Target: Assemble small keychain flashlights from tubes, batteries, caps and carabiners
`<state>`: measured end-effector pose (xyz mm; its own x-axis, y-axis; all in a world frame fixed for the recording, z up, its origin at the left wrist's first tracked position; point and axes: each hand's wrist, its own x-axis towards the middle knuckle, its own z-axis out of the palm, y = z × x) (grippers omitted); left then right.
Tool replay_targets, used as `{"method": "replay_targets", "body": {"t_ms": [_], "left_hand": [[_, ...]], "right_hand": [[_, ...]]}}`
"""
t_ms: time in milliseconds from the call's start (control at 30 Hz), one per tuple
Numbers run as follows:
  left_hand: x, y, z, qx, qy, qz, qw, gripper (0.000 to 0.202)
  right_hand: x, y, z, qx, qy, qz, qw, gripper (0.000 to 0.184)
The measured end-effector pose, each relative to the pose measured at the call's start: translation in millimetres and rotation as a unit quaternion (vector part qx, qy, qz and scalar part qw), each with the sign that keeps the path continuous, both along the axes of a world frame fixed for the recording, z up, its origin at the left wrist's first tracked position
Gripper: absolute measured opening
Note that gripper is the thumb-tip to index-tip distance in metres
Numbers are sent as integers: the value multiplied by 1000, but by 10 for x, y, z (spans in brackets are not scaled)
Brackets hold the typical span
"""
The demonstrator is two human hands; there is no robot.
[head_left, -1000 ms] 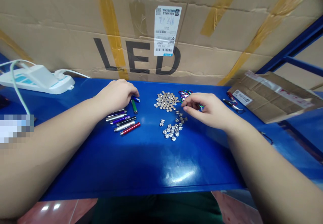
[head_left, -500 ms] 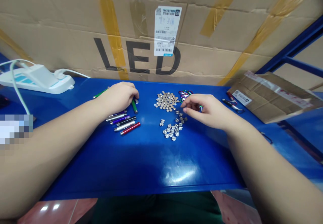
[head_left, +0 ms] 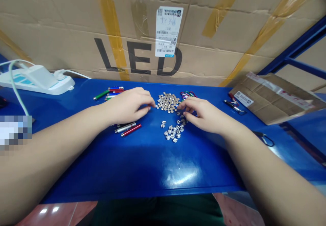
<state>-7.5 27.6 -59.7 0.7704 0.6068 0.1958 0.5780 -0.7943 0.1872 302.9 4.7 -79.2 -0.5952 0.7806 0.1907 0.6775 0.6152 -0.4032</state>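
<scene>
Two bare hands flank a heap of round metal discs point(head_left: 168, 102) at the centre of the frame. The left hand point(head_left: 133, 105) arches palm-down at the heap's left edge, thumb and fingers parted, nothing seen between them. The right hand point(head_left: 201, 114) hangs at the heap's right edge, by silver caps point(head_left: 174, 131), its fingers loosely curled and apart from the thumb; no piece shows in them. Whether fingertips touch the outermost discs cannot be told. The parts lie grouped by kind, apparently so that each sort is easy to reach: coloured tubes point(head_left: 131, 130) left of centre, some hidden behind the left hand; caps below the heap; looped clips point(head_left: 188, 93) just behind the right hand. Both hands are low, which seems to keep the small pieces close. The table point(head_left: 122, 171) is glossy blue, with a bright reflection at lower centre. A tall carton point(head_left: 76, 32) marked "LED" walls off the background; a power strip point(head_left: 61, 87) sits at far left, a smaller box point(head_left: 275, 102) at right beside a blue rack point(head_left: 300, 40). Pink floor point(head_left: 61, 214) shows at lower left.
</scene>
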Motion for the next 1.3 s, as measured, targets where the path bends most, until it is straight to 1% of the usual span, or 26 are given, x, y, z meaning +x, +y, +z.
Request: {"method": "replay_targets", "body": {"t_ms": [67,133,267,367,467,600,800,900,1033,1100,1200,1300], "left_hand": [[65,-86,13,-29,-2,-30,999,29],[128,-180,11,-59,-4,-51,997,29],[223,-332,-43,-109,-23,-85,990,30],[258,-382,-102,-118,-42,-92,988,32],[276,-393,-134,-119,-42,-91,988,32],[291,-394,-129,-125,-29,-91,988,32],[301,-394,-132,-137,-32,-81,987,34],[309,-393,-139,-140,-34,-73,987,35],[309,-389,-140,-148,-36,-65,986,43],[301,-384,-139,-157,-35,-71,984,46],[287,-377,-142,-170,-35,-76,982,51],[274,-373,-153,-181,-35,-75,980,54]], "right_hand": [[1,22,-31,-12,-6,-5,1000,32],[2,30,-40,-21,-9,-2,1000,34],[-11,15,-23,-35,-18,-6,999,33],[-28,-4,-4,-47,-24,-19,998,32],[-53,-29,18,-81,-24,-35,996,33],[-103,-84,49,-128,-18,-51,990,32],[-200,-182,83,-150,2,-14,989,33],[-244,-221,92,-145,-9,-6,989,34],[-287,-246,73,-135,-2,6,991,31],[-298,-249,61,-154,21,16,988,31],[-273,-239,71,-203,50,31,977,33],[-137,-191,133,-212,72,36,974,31]]}}
